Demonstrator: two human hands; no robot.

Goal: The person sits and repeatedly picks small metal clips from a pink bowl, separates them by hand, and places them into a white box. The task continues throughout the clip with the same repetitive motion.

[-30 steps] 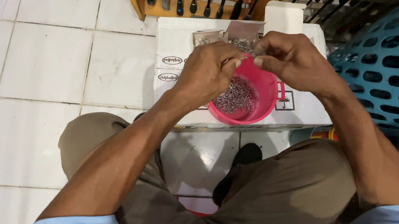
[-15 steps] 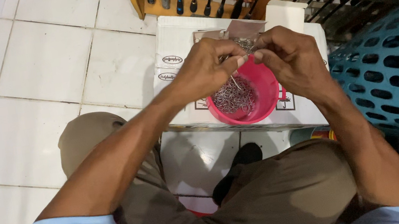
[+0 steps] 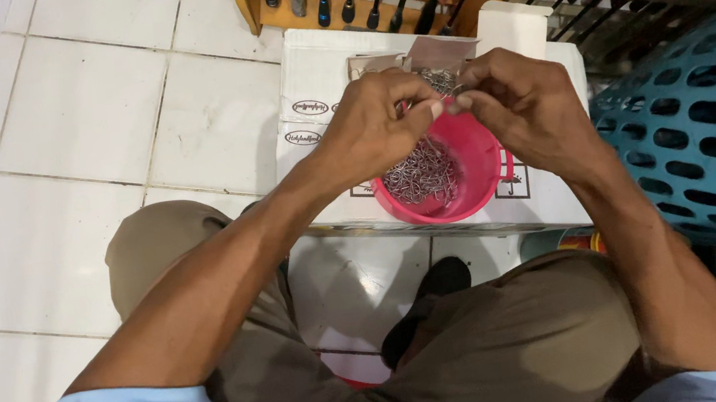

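Your left hand (image 3: 376, 128) and right hand (image 3: 522, 108) meet fingertip to fingertip over the far rim of the pink bowl (image 3: 488, 164), both pinching a small metal piece too small to make out. The heap of clips (image 3: 420, 178) lies straight below, slightly nearer your left hand. The bowl sits at the box's (image 3: 314, 86) near edge; a teal basket (image 3: 712, 132) crowds your right.

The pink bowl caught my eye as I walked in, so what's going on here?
A seated person holds both hands over a pink bowl of small metal pieces. The left hand and right hand meet above it, pinching something small between the fingertips. The bowl sits on a white box, beside a blue basket.
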